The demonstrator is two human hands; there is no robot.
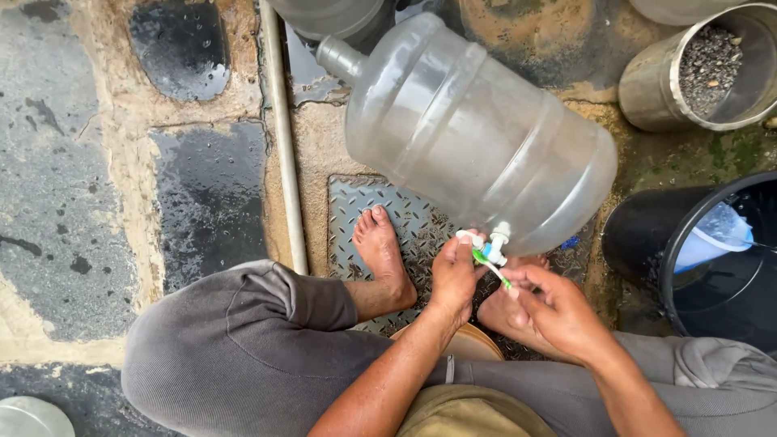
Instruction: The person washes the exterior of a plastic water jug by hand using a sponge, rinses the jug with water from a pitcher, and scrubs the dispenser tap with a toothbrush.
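Scrubbing looks to be the step in hand — the right hand (558,311) pinches a green toothbrush (490,266) against the white tap (494,247) of the clear water jug (477,133) lying on the wet floor, the left hand (455,275) closed round the tap. Next calls for steady bracing — short strokes.

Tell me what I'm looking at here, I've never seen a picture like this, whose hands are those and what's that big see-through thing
There is one picture, taken by a camera worn on a person's head, looking down at their own lap, bare feet and hands. No machine is involved. The person sits low over a metal plate set in wet stone ground. A big clear water jug lies on its side before them, with a small white tap near its base. The left hand holds that tap. The right hand pinches a thin green and white brush against it. At right stand a black bucket and a metal pot holding gravel. A grey pipe runs along the ground.
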